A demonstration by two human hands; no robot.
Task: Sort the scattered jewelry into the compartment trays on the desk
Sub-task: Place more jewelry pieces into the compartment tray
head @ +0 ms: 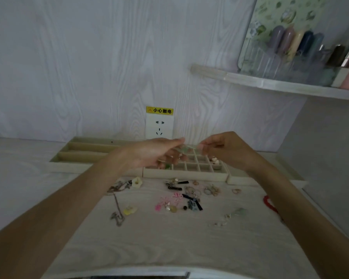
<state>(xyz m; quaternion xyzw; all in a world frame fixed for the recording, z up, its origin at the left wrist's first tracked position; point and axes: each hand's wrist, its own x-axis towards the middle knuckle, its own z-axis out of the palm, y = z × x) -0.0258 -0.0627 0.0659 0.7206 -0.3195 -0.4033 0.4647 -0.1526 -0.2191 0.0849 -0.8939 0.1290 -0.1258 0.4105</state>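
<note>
Both hands were raised over the grid tray, and the grip was shared: the left hand (pixel 155 153) and the right hand (pixel 226 150) each pinched one end of a small pale green piece (pixel 186 148) with thumb and fingertips, holding it stretched between them above the compartments. It looked like a flat, partly clear item (too blurred to name), and holding it at both ends probably served to straighten or inspect it before choosing a cell.

Directly below lay the grid tray (pixel 189 175), its small square cells suited to earrings and rings; a pale pink-and-white piece (pixel 215 160) already sat in a cell on its right side, and something green (pixel 168 167) showed near its left edge. To the left was the long-slot tray (pixel 83 150), whose channels would suit chains.

Nearer the person, the unsorted jewelry was spread across the tabletop (pixel 169 248): a chain necklace (pixel 117 206) at left, a cream flower piece (pixel 137 182), pink bow-shaped pieces (pixel 169 199), dark bar clips (pixel 192 201), several rings (pixel 207 191), and a red bracelet (pixel 269 202) at the far right. Most of the sorting seemed to remain.
</note>
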